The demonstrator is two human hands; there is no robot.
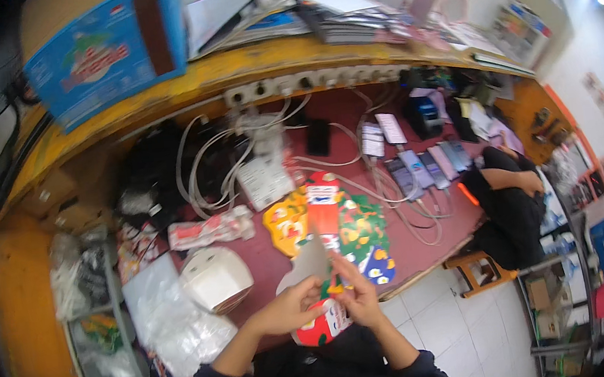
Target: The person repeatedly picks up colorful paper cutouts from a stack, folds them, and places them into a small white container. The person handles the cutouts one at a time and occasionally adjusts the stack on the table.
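In front of my body I hold a printed cardboard cut-out (pixel 318 329), red, white and green, with a plain grey back standing up from it. My left hand (pixel 292 307) pinches its left side between thumb and fingers. On the right side my right hand (pixel 359 296) grips the card, fingers pointing up along its edge. Just beyond my hands, a larger flat printed cut-out (pixel 364 230) lies on the dark red table, with yellow, red, green and blue areas. Part of it is hidden behind the raised card. A white paper box (pixel 216 278) stands to the left.
Clear plastic bags (pixel 175 324) lie at the left. Several phones (pixel 413 172) with white charging cables (pixel 198 167) spread over the table's right and back. A blue carton (pixel 105 58) sits on the shelf above. Another person (pixel 507 201) sits at the right beside an orange stool (pixel 478 274).
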